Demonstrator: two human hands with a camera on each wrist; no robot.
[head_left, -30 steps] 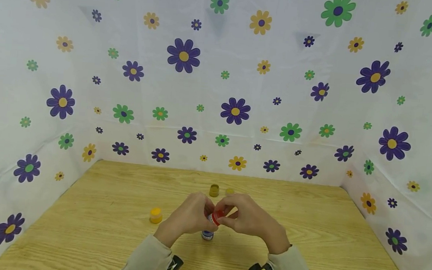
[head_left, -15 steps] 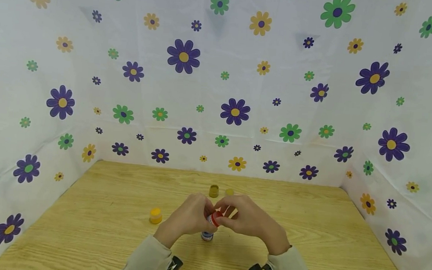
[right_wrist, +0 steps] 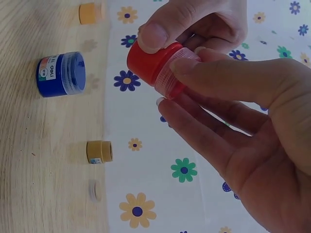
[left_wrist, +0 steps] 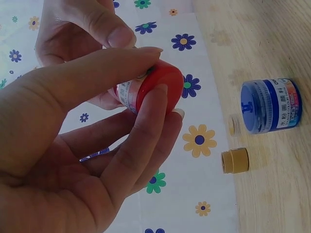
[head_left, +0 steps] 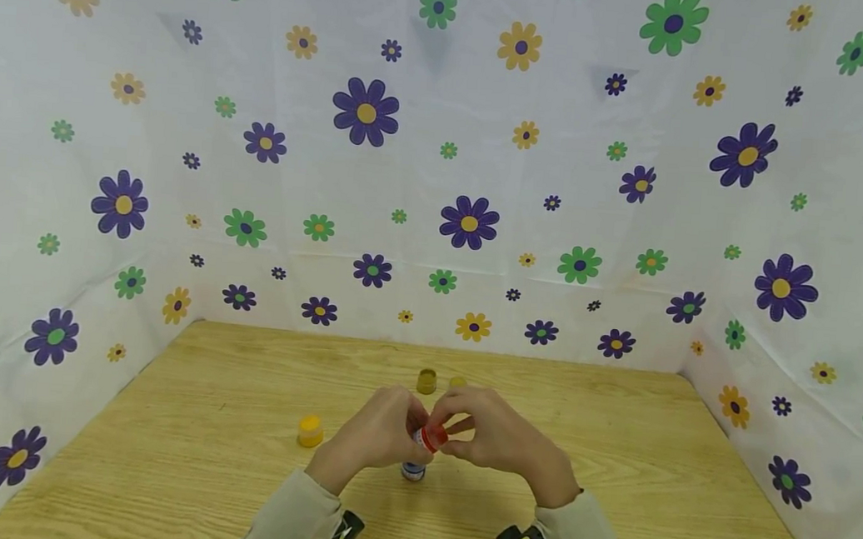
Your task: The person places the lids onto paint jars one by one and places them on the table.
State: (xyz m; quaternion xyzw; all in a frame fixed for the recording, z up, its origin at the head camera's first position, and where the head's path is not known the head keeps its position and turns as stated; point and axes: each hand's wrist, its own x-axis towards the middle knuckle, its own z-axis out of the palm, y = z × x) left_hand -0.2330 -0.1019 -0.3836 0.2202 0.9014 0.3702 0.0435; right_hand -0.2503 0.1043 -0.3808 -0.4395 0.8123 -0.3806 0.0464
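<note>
A small red paint jar (head_left: 430,438) with a clear ribbed lid (right_wrist: 171,74) is held tilted above the table between both hands. My left hand (head_left: 384,427) grips its red body, thumb on one side and fingers on the other. My right hand (head_left: 498,434) pinches the lid between thumb and fingers; the lid sits on the jar. Below the hands a blue paint jar (left_wrist: 271,106), lid on, stands on the table, partly hidden in the head view.
An ochre jar (head_left: 427,381) without a lid stands farther back on the wooden table (head_left: 614,449), with a loose clear lid (head_left: 458,382) beside it. A yellow jar (head_left: 311,431) stands to the left. Flower-printed white sheets (head_left: 408,168) enclose the back and sides.
My right thumb and fingers have shifted around the lid, baring more of it in the head view. The left hand and red jar stay nearly in place; the table jars have not moved.
</note>
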